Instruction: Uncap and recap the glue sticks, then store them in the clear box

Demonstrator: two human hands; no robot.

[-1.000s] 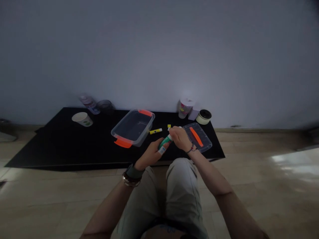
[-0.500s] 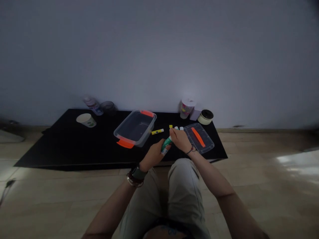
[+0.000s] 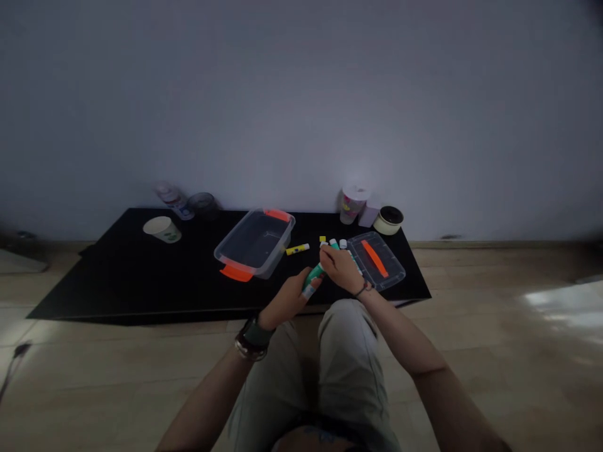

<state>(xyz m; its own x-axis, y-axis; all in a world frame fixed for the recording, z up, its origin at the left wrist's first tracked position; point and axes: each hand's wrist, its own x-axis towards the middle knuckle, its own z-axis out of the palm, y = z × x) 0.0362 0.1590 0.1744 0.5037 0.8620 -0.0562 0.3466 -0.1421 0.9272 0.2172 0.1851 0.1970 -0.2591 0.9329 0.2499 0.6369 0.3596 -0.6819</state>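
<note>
My left hand [image 3: 288,300] is closed round the body of a green and white glue stick [image 3: 313,276], tilted up to the right. The fingers of my right hand [image 3: 340,269] are pinched at its upper white end, and they hide most of that end. Just beyond the right hand lie another green glue stick [image 3: 334,244], a white cap [image 3: 343,244] and a small yellow cap [image 3: 323,238]. A yellow glue stick [image 3: 297,249] lies between the hands and the clear box [image 3: 274,260], which has orange clips.
The clear lid [image 3: 397,274] with an orange handle lies at the right of the black table [image 3: 117,282]. Behind it stand a plastic cup [image 3: 349,210], a lilac box [image 3: 368,216] and a cream tin [image 3: 388,221]. A paper cup [image 3: 162,230], a bottle [image 3: 174,201] and a dark bowl [image 3: 203,205] are at left.
My right hand has shifted slightly right and down along with the glue stick. More of the second green glue stick and the caps behind it now shows.
</note>
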